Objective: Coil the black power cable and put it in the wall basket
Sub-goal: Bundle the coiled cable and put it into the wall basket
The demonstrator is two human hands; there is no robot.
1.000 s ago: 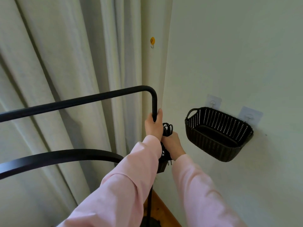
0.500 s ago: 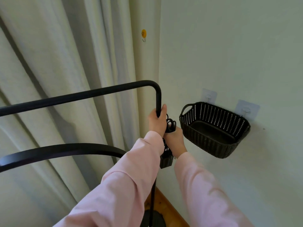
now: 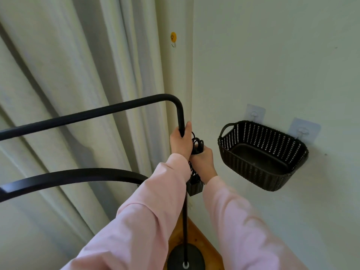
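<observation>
Black power cable (image 3: 197, 147) is bunched in loops against the rack post (image 3: 180, 117), left of the wall basket (image 3: 261, 154), which hangs empty. It is judged light and springy, best gripped across all loops. The left hand (image 3: 180, 142) is closed round the post; the right hand (image 3: 202, 158) is clasped on the coil, its boxy plug (image 3: 193, 187) dangling below.

My one camera sits on my head, wide-angled, looking forward and down along my pink sleeves into a room corner, close over my left hand (image 3: 180, 142) and right hand (image 3: 203, 159) at the black rack post (image 3: 181, 121), with the wall basket (image 3: 261, 154) just right.
</observation>
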